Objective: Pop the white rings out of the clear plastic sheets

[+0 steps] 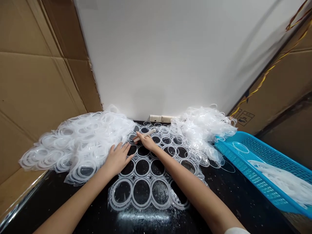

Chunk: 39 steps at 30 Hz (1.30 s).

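Note:
A clear plastic sheet with rows of ring-shaped cutouts [141, 195] lies flat on the black table in front of me. My left hand [119, 158] rests on its left side, palm down with the fingers spread. My right hand [145, 140] is closed round a thin, pale stick [148, 133], its kind unclear, near the sheet's far left part. The stick slants up to the right. Loose translucent rings [164, 130] lie over the sheet's far end.
Heaped ring sheets [85, 136] stand at the left, and a pile of loose rings [202, 126] at the right. A blue plastic basket [243, 165] holds white rings. Behind are a white panel [156, 58] and a power strip [161, 119]; cardboard [36, 74] flanks the table [234, 201].

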Available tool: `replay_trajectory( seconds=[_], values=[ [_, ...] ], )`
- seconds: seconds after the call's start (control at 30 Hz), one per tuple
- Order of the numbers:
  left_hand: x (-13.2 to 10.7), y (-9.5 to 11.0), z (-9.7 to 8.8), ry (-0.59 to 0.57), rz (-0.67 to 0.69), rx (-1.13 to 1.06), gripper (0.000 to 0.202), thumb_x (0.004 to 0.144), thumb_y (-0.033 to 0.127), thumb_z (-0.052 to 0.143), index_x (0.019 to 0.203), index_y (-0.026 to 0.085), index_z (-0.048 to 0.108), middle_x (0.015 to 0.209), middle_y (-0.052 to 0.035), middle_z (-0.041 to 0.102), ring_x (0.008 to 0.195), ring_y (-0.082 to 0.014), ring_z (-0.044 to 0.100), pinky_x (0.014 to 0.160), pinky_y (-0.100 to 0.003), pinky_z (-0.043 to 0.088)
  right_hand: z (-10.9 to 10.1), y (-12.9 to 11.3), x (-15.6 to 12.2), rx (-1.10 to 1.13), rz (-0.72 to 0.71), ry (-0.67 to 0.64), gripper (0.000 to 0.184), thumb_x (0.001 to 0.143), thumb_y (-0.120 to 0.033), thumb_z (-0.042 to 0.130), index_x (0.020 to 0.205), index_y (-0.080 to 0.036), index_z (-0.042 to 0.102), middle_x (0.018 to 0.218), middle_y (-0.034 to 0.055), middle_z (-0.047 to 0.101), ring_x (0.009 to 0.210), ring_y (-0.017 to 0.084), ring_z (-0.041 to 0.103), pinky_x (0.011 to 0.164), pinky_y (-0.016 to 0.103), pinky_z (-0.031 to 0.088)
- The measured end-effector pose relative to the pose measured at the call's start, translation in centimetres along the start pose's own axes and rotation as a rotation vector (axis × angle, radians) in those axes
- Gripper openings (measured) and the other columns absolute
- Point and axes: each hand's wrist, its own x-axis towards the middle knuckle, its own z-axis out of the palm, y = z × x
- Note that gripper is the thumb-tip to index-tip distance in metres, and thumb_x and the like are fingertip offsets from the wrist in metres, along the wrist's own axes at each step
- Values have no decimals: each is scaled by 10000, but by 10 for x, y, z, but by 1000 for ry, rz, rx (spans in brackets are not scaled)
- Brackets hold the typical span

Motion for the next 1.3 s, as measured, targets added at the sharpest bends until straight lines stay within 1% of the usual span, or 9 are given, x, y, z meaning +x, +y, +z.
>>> replay_trajectory(
  seconds=[0.2,0.33,0.43,0.53,0.67,0.9,1.03,1.17,1.3],
  values=[
    [2,-9,5,-64,1,-48,504,880,400,314,1308,140,371,1379,-73,375,1269,-286,289,989,-482,252,-3,2,-1,60,42,23,528,909,-456,246,845,-173,687,663,26,655,781,152,619,838,263,412],
    [3,-18,8,-71,24,-70,470,881,383,315,1300,179,379,1365,-50,404,1269,-254,295,981,-437,279,-2,2,-1,77,49,23,498,906,-449,274,847,-176,687,655,21,648,780,152,611,838,271,402],
    [3,-19,7,-47,35,-73,443,884,385,309,1266,188,416,1346,-51,432,1249,-245,322,967,-416,296,-1,2,-1,84,38,15,457,905,-421,309,842,-170,685,644,16,641,765,146,609,832,263,402],
    [4,-12,5,-1,26,-57,447,887,407,301,1226,160,453,1300,-87,472,1213,-264,351,946,-427,301,-1,3,-1,91,25,7,449,908,-405,309,838,-168,684,648,16,641,751,143,611,817,258,411],
    [5,-3,6,48,10,-28,471,879,427,321,1220,131,455,1253,-121,496,1167,-300,377,907,-444,319,-2,2,-2,97,6,3,441,910,-391,310,839,-163,681,650,19,641,747,141,617,811,252,415],
    [8,-3,10,92,3,-4,476,868,442,332,1204,136,476,1218,-125,515,1127,-307,402,900,-438,318,3,3,-1,73,-18,-9,421,908,-384,322,823,-152,663,627,23,632,675,139,618,761,254,440],
    [10,-3,11,109,1,2,480,852,454,344,1183,141,496,1228,-122,507,1125,-314,402,898,-427,323,9,7,0,39,-47,-3,389,896,-388,355,826,-144,649,725,43,649,648,135,606,725,263,452],
    [11,-3,14,121,2,1,500,852,457,324,1196,130,484,1262,-115,486,1152,-322,377,908,-424,318,11,8,0,6,-72,3,390,895,-399,355,830,-148,646,853,58,653,670,125,602,731,260,458],
    [12,-4,16,128,1,0,527,854,469,302,1217,123,463,1267,-115,490,1164,-321,371,916,-424,312,8,7,0,-27,-75,-2,462,914,-408,282,834,-143,651,817,63,660,703,138,618,718,253,468]
  ],
)
